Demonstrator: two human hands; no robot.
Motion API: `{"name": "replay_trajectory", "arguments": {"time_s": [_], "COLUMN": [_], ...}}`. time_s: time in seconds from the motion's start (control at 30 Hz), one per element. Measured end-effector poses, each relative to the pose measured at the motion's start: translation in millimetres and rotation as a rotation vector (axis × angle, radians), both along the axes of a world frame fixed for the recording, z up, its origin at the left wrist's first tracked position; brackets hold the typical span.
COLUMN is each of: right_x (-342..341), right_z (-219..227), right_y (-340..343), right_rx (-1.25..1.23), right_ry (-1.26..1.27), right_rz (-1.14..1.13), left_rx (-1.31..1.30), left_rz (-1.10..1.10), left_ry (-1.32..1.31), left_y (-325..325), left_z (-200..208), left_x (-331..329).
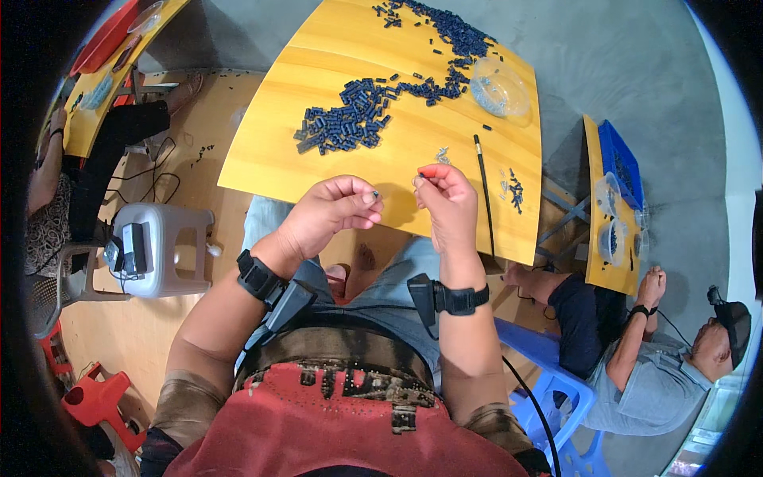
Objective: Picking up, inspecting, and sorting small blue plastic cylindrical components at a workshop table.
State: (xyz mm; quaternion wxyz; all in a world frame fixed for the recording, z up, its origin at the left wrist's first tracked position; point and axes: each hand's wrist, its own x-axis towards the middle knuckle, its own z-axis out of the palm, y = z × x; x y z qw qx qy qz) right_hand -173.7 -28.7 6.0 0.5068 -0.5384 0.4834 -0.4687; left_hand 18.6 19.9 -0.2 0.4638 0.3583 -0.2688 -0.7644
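My left hand (340, 207) is closed in a pinch at the table's near edge, with a tiny dark piece (376, 194) at its fingertips. Facing it across a small gap, my right hand (449, 197) pinches too; a speck of something dark shows at its fingertips, too small to name. Beyond my hands lies a heap of small dark-blue block-like parts (346, 119). Just past my right hand is a little pile of clear or silvery bits (443, 156). A thin black rod-like tool (482, 183) rests to the right, beside several small black pieces (516, 192).
The yellow wooden table (278, 95) holds a clear round bowl (499, 86) and more dark parts (457, 33) at the far side. A grey stool (163, 246) stands left. At right, another person (660, 374) sits by a table with a blue tray (621, 164).
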Motion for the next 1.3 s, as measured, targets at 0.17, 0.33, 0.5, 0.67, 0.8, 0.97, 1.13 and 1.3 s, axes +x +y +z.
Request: {"name": "replay_trajectory", "arguments": {"time_s": [0.17,0.33,0.5,0.67,0.8,0.97,1.13,1.3], "right_x": [1,-1,-1,0,0,-1,-4,-6], "right_z": [24,27,23,24,24,24,25,25], "right_y": [38,53,62,67,68,69,69,68], "right_rx": [0.199,0.150,0.114,0.104,0.075,0.069,-0.006,-0.024], "right_ry": [-0.339,-0.352,-0.369,-0.363,-0.368,-0.310,-0.179,-0.110], "right_rz": [0.032,0.076,0.089,0.094,0.130,0.127,0.153,0.164], "left_rx": [-0.035,-0.057,-0.103,-0.074,-0.093,-0.096,-0.132,-0.126], "left_rz": [-0.052,-0.052,-0.050,-0.038,-0.051,-0.032,-0.018,-0.020], "left_ry": [-0.025,-0.069,-0.040,0.000,-0.017,-0.032,-0.061,-0.057], "left_y": [17,29,35,41,42,43,43,43], "left_z": [7,10,15,18,19,21,17,16], "left_x": [-15,-23,-25,-25,-25,-24,-24,-22]}}
